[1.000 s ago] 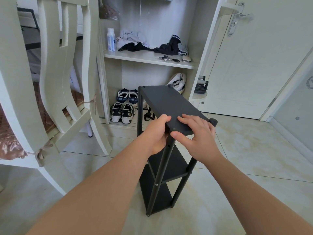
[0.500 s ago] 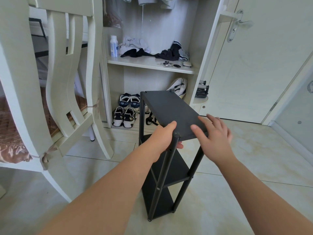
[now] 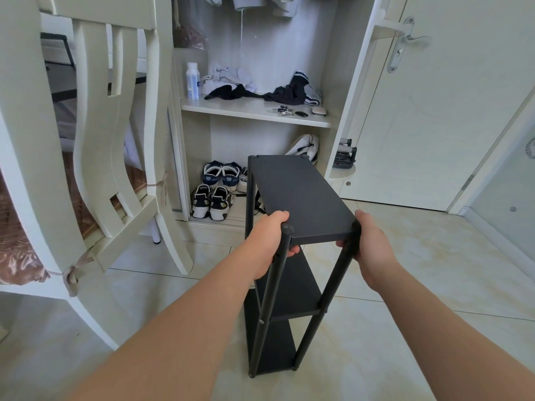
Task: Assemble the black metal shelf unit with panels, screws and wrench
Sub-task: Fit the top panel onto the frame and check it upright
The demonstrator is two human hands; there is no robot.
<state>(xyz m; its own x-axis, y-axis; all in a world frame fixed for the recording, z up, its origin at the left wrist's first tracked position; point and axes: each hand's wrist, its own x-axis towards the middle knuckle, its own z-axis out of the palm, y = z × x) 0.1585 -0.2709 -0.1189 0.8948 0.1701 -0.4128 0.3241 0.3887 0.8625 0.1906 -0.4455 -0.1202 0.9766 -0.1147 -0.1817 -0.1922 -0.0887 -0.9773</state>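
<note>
Shelf unit [image 3: 301, 195] stands upright on the floor [image 3: 434, 314] straight ahead of you, its long axis running away, your left hand [image 3: 269, 241] and right hand [image 3: 373, 250] equally near, each grip clamped on a near corner.

Pale glossy tiles cover the floor [image 3: 411, 285], evenly lit. A cream chair [image 3: 95, 146] with a brown cushion [image 3: 17, 256] tied to its seat stands at the left. Beside it is an open cupboard [image 3: 344, 70], whose shelf [image 3: 246, 109] carries a white bottle [image 3: 192, 81] at its left edge, strewn clothes [image 3: 260, 91] and keys [image 3: 280, 110], with shoes [image 3: 212, 198] on the bottom board and a cream door [image 3: 448, 117] at the right.
</note>
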